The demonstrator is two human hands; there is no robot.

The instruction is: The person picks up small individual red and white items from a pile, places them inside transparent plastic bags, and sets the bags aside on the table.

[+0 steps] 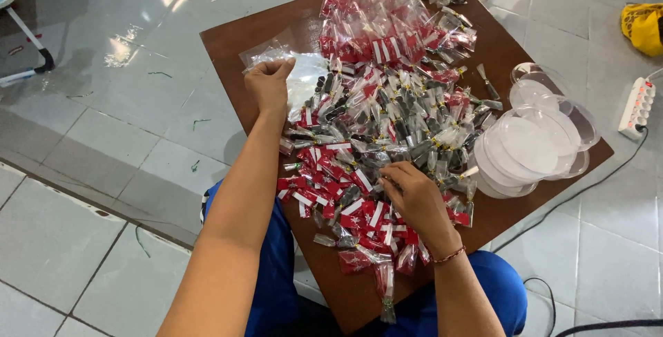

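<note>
Left hand (268,83) pinches clear bag (293,68); right hand (413,195) rests on small packets (387,112), brown table (238,36).

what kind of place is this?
Likely a home-based packing spot, not a factory: a low brown table on a tiled floor, heaped with small packets, and a power strip lying loose.

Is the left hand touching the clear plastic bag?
Touching. The head view shows the left hand pinching the edge of the clear plastic bag on the table.
</note>
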